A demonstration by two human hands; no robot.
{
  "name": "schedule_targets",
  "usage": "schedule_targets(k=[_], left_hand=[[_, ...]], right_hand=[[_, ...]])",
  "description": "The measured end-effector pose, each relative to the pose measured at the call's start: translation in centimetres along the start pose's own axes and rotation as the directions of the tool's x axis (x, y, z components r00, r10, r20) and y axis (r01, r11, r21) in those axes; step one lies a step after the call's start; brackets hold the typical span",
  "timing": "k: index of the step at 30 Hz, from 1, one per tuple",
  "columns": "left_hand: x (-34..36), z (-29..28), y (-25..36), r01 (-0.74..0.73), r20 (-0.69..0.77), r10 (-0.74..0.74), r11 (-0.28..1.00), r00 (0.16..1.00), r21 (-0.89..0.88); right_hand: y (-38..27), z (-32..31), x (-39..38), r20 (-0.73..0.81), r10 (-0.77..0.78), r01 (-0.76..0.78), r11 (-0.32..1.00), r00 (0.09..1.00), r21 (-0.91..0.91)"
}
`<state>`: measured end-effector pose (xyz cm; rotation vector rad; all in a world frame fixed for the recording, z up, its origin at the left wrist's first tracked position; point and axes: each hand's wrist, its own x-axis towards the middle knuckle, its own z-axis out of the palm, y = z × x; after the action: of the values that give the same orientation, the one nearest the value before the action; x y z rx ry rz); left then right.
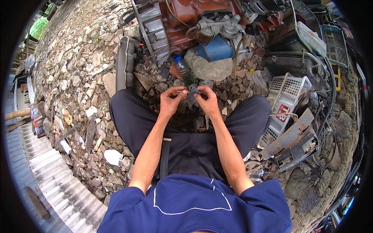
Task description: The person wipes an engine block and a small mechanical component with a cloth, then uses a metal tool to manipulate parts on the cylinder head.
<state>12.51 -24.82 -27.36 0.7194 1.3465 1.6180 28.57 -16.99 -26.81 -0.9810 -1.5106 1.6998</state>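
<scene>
While forearms converge, left hand (170,99) and right hand (208,99) pinch, grip closed, seemingly dark small part (192,94).

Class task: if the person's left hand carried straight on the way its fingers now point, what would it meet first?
The left hand points toward the right hand; it would first meet the small dark grey part pinched between them, already touching it.

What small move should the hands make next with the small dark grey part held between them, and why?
Probably turn the small dark grey part a little between the fingertips. The left hand and right hand both pinch it above the knees, over the stony ground, and fingers cover much of it.
</scene>
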Motion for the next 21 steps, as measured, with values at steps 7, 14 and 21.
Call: schedule_targets(k=[7,14,21], left_hand=[[0.0,-0.2,0.1,0.044,0.02,-0.045,0.998,0.999,0.039],[0.1,-0.3,0.0,0.058,0.023,-0.058,0.998,0.998,0.004],[-0.1,-0.2,0.0,0.074,0.039,-0.075,0.997,0.996,0.017]], right_hand=[[-0.2,-0.1,-0.1,-0.034,-0.095,0.086,0.973,0.995,-0.213],[-1.1,0.0,-0.3,-0.031,-0.162,0.149,0.954,0.986,-0.261],[-0.7,-0.2,-0.3,-0.011,-0.122,0.111,0.936,0.993,-0.334]])
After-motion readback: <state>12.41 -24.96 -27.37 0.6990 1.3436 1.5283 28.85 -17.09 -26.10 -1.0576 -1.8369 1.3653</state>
